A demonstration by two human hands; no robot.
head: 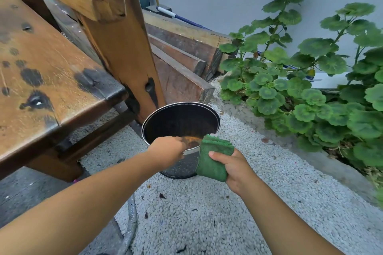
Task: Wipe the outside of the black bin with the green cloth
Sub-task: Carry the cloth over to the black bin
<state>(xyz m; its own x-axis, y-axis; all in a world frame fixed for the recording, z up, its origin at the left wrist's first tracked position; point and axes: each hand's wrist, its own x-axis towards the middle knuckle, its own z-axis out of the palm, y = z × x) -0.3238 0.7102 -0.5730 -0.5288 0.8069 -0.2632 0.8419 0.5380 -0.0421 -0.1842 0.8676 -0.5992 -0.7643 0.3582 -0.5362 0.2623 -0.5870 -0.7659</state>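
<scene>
- Gravel (207,203) yard; bench (51,64) at 10 o'clock.
- Bin (184,165) at centre. Our left hand (165,150) curls over its near rim, likely steadying it.
- Right hand (234,168) clasps the folded cloth (213,159) at the bin's 4 o'clock side, ready to wipe.

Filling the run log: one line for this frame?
left hand: grips black bin rim | right hand: holds green cloth against bin's outside

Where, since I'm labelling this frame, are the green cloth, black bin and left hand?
green cloth (211,163), head view, folded front face.
black bin (182,166), head view, perforated outer wall.
left hand (165,150), head view, back of the hand, gripping the bin's rim.
</scene>
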